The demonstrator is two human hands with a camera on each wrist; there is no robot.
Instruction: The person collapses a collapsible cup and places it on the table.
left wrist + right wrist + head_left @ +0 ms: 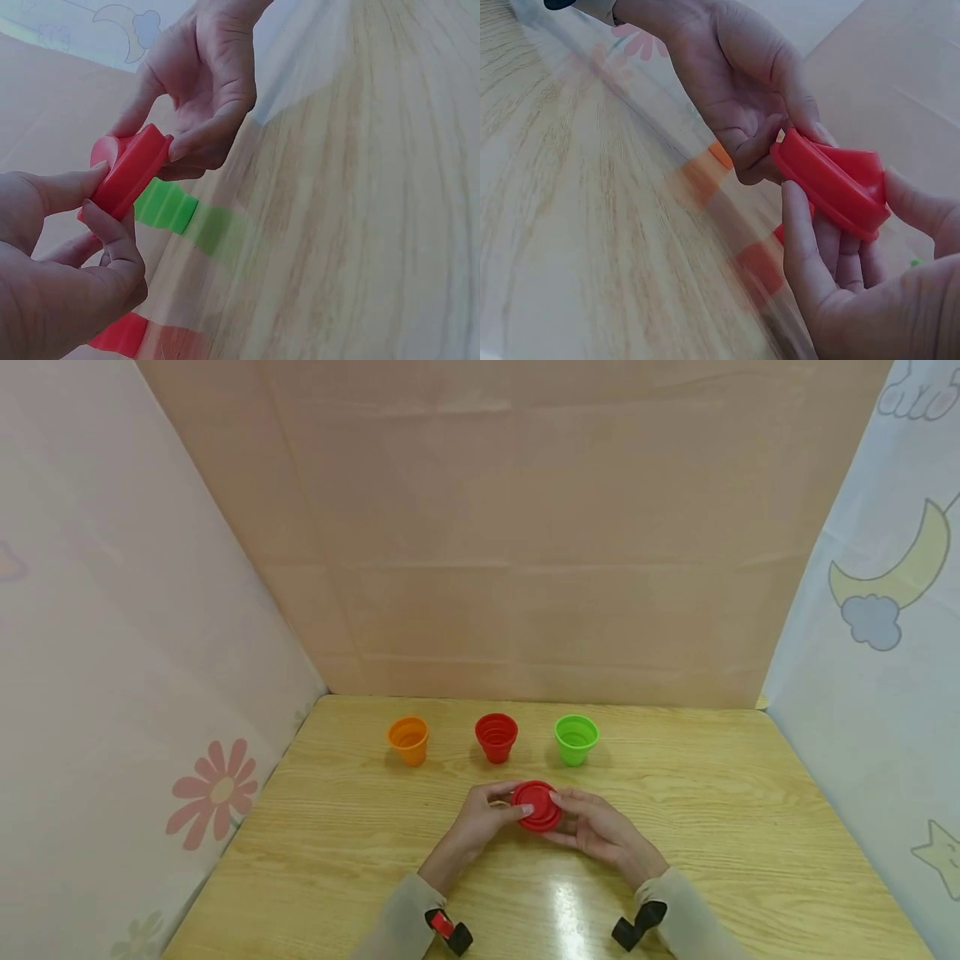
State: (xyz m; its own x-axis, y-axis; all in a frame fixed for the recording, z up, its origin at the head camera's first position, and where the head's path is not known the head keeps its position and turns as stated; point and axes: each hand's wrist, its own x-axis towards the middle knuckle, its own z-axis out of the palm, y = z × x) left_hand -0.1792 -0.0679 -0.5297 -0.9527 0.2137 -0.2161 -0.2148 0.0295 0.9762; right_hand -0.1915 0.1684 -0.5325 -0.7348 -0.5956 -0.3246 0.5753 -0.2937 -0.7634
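Note:
A red collapsible cup [537, 806], folded nearly flat, is held above the table between both hands. My left hand [482, 815] pinches its left side, the thumb lying across the face. On the other side, my right hand [597, 832] grips the rim with thumb and fingers. In the right wrist view the folded cup [832, 184] is tilted, with part of its wall pushed out unevenly. Beyond the hands stand three opened cups in a row: an orange cup [409, 740], a red cup [497, 737] and a green cup [577, 739].
The wooden table [750, 810] reaches back to a tan cloth wall [525, 543]. White patterned cloths [112, 652] rise along its left and right sides. A black strap [640, 925] sits on each wrist.

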